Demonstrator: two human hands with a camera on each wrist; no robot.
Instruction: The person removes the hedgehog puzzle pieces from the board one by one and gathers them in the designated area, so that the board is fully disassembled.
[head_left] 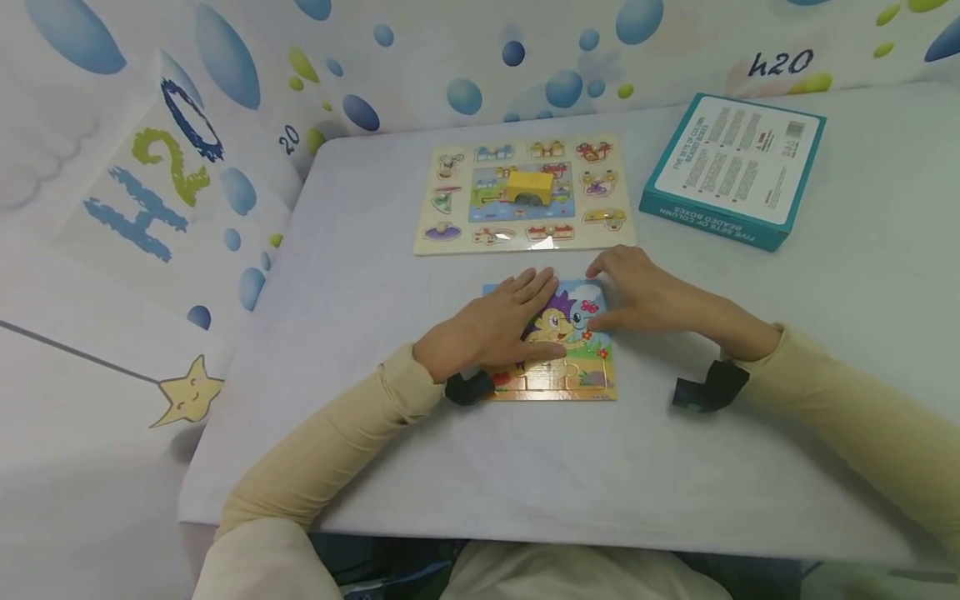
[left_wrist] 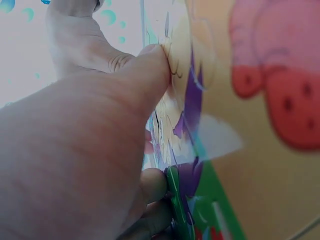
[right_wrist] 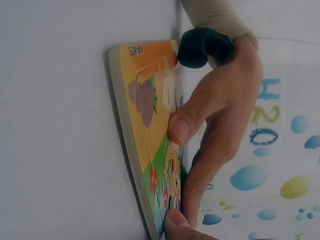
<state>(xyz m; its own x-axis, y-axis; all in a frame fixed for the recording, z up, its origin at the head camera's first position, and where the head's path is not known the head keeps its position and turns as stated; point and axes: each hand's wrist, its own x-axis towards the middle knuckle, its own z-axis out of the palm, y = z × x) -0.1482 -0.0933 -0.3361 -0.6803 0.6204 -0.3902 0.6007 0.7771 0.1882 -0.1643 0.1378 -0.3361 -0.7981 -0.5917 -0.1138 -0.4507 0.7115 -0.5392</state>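
Observation:
A jigsaw puzzle board with a purple-haired cartoon hedgehog lies on the table in the head view. My left hand lies across its left and upper part, fingers extended together and thumb apart, touching the picture. In the left wrist view, a piece with a green edge shows beside my left fingertips; whether it sits fully in the board cannot be told. At the upper right corner rests my right hand, thumb over the picture and index finger by the top edge. Its thumb shows low in the right wrist view.
Beyond the puzzle lies a wooden peg board with vehicle shapes, and a yellow block stands on it. A teal-edged box lies at the back right. The white-covered table ends just before the person's lap.

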